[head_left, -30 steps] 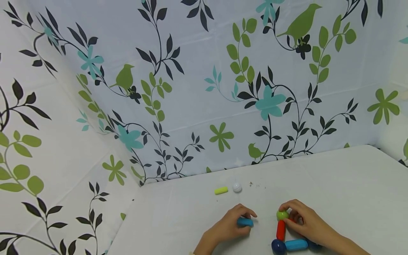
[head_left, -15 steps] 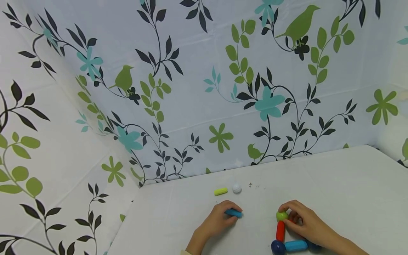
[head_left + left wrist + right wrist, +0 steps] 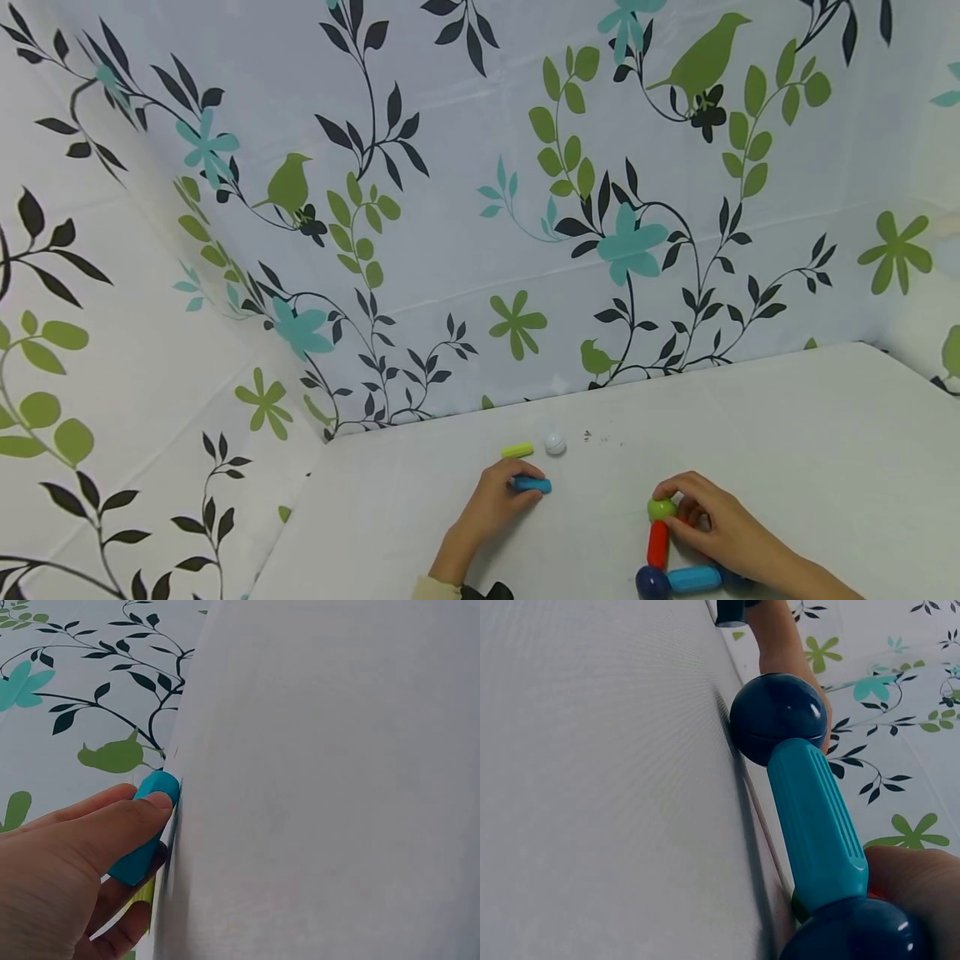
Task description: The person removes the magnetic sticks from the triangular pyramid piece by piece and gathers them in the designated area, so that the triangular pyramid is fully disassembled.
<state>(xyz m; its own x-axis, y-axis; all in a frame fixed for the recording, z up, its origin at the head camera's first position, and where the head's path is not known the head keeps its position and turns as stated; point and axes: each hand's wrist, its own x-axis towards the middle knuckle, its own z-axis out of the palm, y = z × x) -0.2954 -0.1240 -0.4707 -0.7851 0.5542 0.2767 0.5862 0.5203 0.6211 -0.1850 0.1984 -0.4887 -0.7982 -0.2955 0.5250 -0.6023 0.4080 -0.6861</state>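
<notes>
White desk (image 3: pixel 787 433); yellow stick (image 3: pixel 517 450) just beside white ball (image 3: pixel 555 442), dark specks (image 3: pixel 587 436) to their right; ball-and-stick frame (image 3: pixel 657 545) lies nearer, at right.

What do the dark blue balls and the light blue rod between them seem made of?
Dark blue balls: probably glossy plastic, given the sharp highlights, though lacquered metal is possible.
Light blue rod: likely satin moulded plastic, from its soft sheen and regular ridges.
</notes>
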